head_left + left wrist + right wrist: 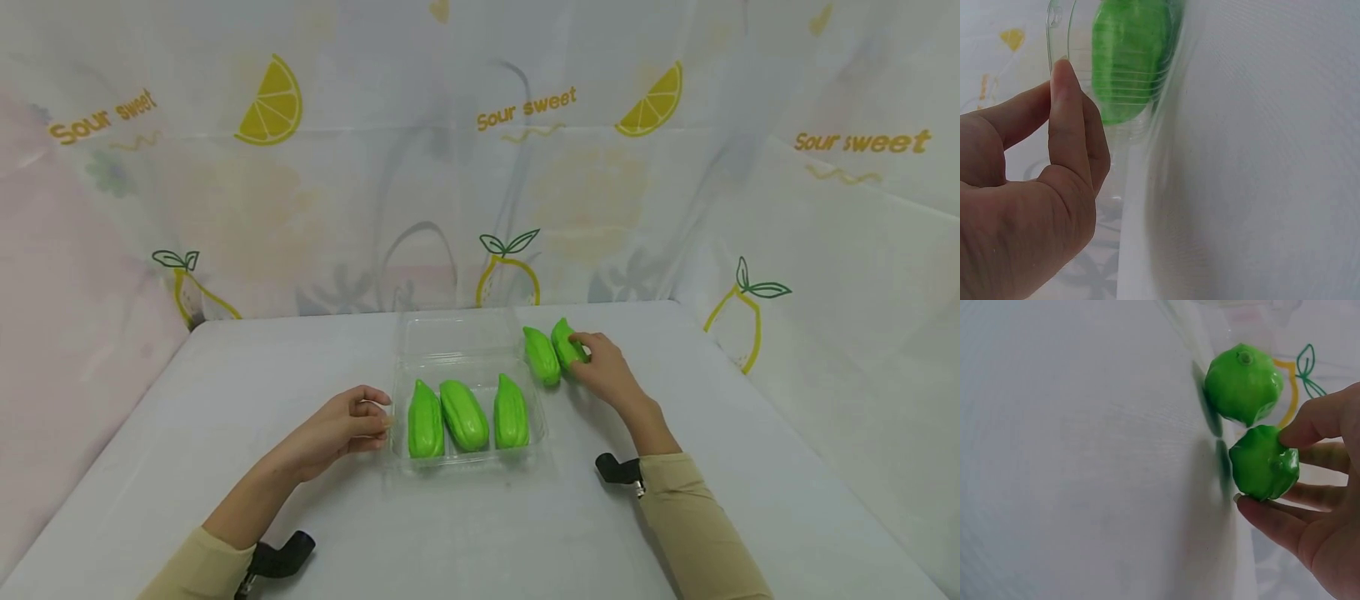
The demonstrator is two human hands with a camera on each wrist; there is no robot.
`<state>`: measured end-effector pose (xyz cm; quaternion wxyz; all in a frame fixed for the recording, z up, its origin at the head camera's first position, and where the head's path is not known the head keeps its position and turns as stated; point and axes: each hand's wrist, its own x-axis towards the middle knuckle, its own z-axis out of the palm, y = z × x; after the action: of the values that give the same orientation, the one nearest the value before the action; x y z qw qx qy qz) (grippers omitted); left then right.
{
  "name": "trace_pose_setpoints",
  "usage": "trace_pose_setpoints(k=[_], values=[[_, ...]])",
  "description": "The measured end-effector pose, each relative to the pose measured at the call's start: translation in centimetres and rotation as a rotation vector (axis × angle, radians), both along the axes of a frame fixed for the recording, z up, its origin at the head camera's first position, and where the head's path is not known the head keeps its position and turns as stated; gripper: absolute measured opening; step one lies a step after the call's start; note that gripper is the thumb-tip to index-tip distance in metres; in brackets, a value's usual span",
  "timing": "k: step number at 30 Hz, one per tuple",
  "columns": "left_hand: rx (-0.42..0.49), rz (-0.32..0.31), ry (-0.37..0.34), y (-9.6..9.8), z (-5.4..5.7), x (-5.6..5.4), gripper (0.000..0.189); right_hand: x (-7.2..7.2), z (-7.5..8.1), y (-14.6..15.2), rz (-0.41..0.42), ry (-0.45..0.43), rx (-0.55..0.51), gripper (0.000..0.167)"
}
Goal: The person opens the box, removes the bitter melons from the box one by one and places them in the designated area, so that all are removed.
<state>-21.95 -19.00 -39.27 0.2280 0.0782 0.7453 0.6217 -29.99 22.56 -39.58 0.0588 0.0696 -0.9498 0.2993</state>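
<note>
A clear plastic box (468, 462) with its hinged lid (457, 333) raised at the back holds three glossy green ridged gourds, a left one (426, 421), a tilted middle one (465, 417) and a right one (512, 414). At the box's left rim, my left hand (341, 429) pinches the edge between thumb and fingers; the left wrist view shows the thumb (1065, 94) on the rim. Behind and right of the box, my right hand (606, 371) grips another green gourd (1263, 462) with thumb and fingers around it. One more gourd (542, 357) lies just left of that one.
A white-covered table (480, 533) lies under everything. Behind it hangs a pale curtain (337, 183) printed with lemons and words. Each wrist bears a black camera mount, the left mount (281, 557) and the right mount (618, 469), near the tan sleeves.
</note>
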Motion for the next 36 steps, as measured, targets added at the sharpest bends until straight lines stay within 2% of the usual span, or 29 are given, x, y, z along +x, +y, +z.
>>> trace_pose_setpoints(k=[8,23,36], values=[[-0.008,0.009,-0.002,0.1,-0.1,-0.1,0.043,0.0,-0.5,0.1,0.002,-0.022,-0.001,0.055],[-0.011,0.015,-0.009,0.2,0.0,0.0,0.043,0.0,-0.2,0.2,0.014,-0.055,0.037,0.057],[0.002,0.011,-0.018,0.1,0.0,0.0,0.045,0.1,0.9,1.0,0.020,-0.043,0.038,0.058]])
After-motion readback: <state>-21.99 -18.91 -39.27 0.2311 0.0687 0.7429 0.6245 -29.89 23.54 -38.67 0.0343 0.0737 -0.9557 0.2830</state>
